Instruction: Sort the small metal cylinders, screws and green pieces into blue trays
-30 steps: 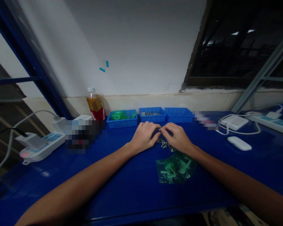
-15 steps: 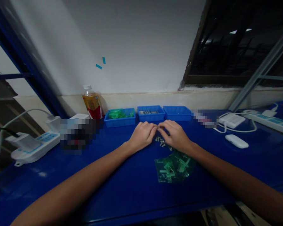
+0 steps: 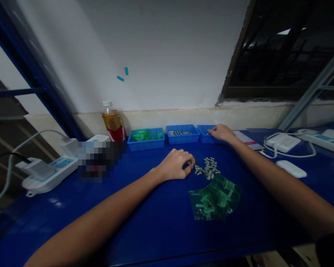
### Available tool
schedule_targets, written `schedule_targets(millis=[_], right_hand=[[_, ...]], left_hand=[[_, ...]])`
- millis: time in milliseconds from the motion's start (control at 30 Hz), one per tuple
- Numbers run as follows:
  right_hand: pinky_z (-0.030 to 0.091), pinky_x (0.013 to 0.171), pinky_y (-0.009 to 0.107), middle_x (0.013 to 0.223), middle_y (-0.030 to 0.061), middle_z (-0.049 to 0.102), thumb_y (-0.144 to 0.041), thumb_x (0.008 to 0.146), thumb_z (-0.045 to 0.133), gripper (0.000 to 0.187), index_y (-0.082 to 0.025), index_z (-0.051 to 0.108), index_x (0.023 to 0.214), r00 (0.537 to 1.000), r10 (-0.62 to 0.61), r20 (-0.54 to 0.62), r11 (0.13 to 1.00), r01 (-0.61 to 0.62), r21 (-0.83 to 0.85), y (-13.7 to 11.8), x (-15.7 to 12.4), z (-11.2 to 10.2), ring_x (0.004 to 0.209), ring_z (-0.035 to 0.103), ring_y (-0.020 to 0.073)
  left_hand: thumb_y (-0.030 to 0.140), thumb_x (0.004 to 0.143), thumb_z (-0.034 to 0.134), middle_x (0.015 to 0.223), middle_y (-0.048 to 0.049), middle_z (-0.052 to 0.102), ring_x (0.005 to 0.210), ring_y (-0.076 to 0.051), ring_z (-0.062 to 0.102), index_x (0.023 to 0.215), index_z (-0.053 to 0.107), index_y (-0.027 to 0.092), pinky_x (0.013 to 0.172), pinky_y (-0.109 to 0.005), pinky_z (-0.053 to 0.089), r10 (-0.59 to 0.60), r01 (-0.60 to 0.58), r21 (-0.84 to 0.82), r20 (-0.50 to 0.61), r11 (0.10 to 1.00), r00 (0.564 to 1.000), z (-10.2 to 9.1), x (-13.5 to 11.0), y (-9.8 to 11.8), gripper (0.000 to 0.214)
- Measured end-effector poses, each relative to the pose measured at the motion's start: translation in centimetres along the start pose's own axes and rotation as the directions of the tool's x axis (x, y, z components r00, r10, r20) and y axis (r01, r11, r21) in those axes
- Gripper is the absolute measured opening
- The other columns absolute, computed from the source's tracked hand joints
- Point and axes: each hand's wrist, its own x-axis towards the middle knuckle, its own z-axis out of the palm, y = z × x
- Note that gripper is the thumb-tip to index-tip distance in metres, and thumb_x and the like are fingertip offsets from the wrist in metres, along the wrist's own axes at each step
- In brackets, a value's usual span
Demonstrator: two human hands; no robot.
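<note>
beside the left hand (image 3: pixel 176 164), small silvery cylinders (image 3: pixel 208 167) lie heaped.

Small silver parts (image 3: pixel 208 168) lie in a loose heap mid-bench (image 3: pixel 156 207), some upright, some tipped; shallow blue tray (image 3: pixel 203 138), rightmost of three, sits by the wall.

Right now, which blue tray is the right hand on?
The rightmost tray, under the right hand; the left tray holds green parts, the middle tray metal pieces.

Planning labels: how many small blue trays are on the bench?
3, in a row at the back: left tray holds green parts, middle tray metal pieces, right tray under the right hand.
</note>
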Motion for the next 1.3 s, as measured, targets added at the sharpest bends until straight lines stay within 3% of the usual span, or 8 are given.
schedule_targets(millis=[133, 267, 367, 500, 633, 767, 933, 1300], right_hand=[[0.041, 0.08, 0.038, 0.097, 0.0119, 0.067, -0.039, 0.088, 0.043, 0.033, -0.017, 0.068, 0.091, 0.963, -0.164, -0.213, 0.983, 0.179, 0.051, -1.6, -4.5, -0.2, 0.097, 0.055, 0.028], [0.041, 0.079, 0.036, 0.09, 0.0089, 0.066, -0.029, 0.088, 0.047, 0.02, -0.017, 0.062, 0.094, 0.739, -0.581, -0.34, 0.751, 0.648, 0.126, -4.0, -10.6, -0.5, 0.09, 0.055, 0.0234], [0.041, 0.075, 0.037, 0.092, 0.0085, 0.064, -0.023, 0.088, 0.047, 0.016, -0.017, 0.06, 0.097, 0.633, -0.729, -0.261, 0.629, 0.77, 0.108, -5.6, -13.1, -0.4, 0.088, 0.055, 0.0233], [0.044, 0.074, 0.035, 0.09, 0.0083, 0.062, -0.02, 0.088, 0.049, 0.016, -0.017, 0.055, 0.102, 0.666, -0.696, -0.269, 0.627, 0.746, 0.226, -6.3, -13.2, 0.3, 0.085, 0.055, 0.0215], [0.044, 0.07, 0.032, 0.081, 0.0052, 0.062, -0.021, 0.087, 0.05, 0.012, -0.017, 0.057, 0.097, 0.707, -0.638, -0.306, 0.643, 0.708, 0.293, -6.1, -12.9, 0.9, 0.077, 0.057, 0.0187], [0.042, 0.069, 0.033, 0.079, 0.0048, 0.063, -0.019, 0.087, 0.048, 0.01, -0.018, 0.058, 0.086, 0.687, -0.664, -0.295, 0.65, 0.725, 0.227, -6.3, -13.2, 0.8, 0.076, 0.056, 0.0187], [0.04, 0.067, 0.032, 0.074, 0.0039, 0.061, -0.018, 0.084, 0.049, 0.009, -0.019, 0.056, 0.077, 0.741, -0.596, -0.31, 0.704, 0.668, 0.241, -6.5, -13.1, 0.5, 0.073, 0.055, 0.0184], [0.041, 0.059, 0.028, 0.065, 0.0011, 0.056, -0.023, 0.089, 0.044, 0.022, -0.02, 0.053, 0.069, 0.816, -0.475, -0.33, 0.705, 0.577, 0.413, -6.7, -13.2, 0.0, 0.064, 0.055, 0.0159]], left_hand=[[0.013, 0.081, 0.05, 0.086, -0.0025, 0.062, 0.084, -0.016, 0.056, 0.093, 0.057, 0.018, 0.08, -0.03, 0.042, -0.021, 0.004, -0.177, -0.093, 0.984, 0.995, 0.6, 0.1, -0.8, 0.015], [0.014, 0.08, 0.053, 0.086, -0.0025, 0.058, 0.078, -0.013, 0.058, 0.096, 0.05, 0.017, 0.074, -0.026, 0.046, -0.199, 0.067, -0.499, -0.214, 0.864, 0.956, 1.0, 0.4, -1.6, 0.017], [0.019, 0.077, 0.062, 0.083, -0.0003, 0.056, 0.067, -0.01, 0.058, 0.099, 0.046, 0.017, 0.067, -0.023, 0.046, -0.345, 0.101, -0.748, -0.178, 0.656, 0.922, 1.0, 0.5, -2.0, 0.028], [0.033, 0.07, 0.073, 0.078, -0.0017, 0.063, 0.068, -0.012, 0.062, 0.1, 0.045, 0.016, 0.068, -0.024, 0.046, -0.419, 0.157, -0.921, -0.007, 0.356, 0.908, 0.7, 0.6, -2.4, 0.045], [0.038, 0.065, 0.077, 0.073, -0.0015, 0.066, 0.067, -0.013, 0.063, 0.1, 0.048, 0.014, 0.068, -0.026, 0.046, -0.434, 0.169, -0.948, 0.037, 0.269, 0.9, 0.6, 0.7, -2.5, 0.052], [0.033, 0.072, 0.072, 0.071, 0.0001, 0.065, 0.065, -0.012, 0.063, 0.099, 0.048, 0.015, 0.068, -0.025, 0.047, -0.445, 0.197, -0.926, 0.036, 0.322, 0.895, 0.8, 0.7, -2.4, 0.041], [0.029, 0.091, 0.047, 0.075, -0.0017, 0.063, 0.074, -0.014, 0.064, 0.101, 0.051, 0.015, 0.073, -0.028, 0.049, -0.426, 0.227, -0.794, -0.046, 0.565, 0.903, 1.0, 0.5, -1.9, 0.018], [0.018, 0.081, 0.055, 0.085, -0.0046, 0.064, 0.079, -0.014, 0.059, 0.096, 0.058, 0.013, 0.073, -0.025, 0.047, -0.245, 0.097, -0.528, -0.218, 0.843, 0.945, -0.3, 0.3, -0.7, 0.016]])
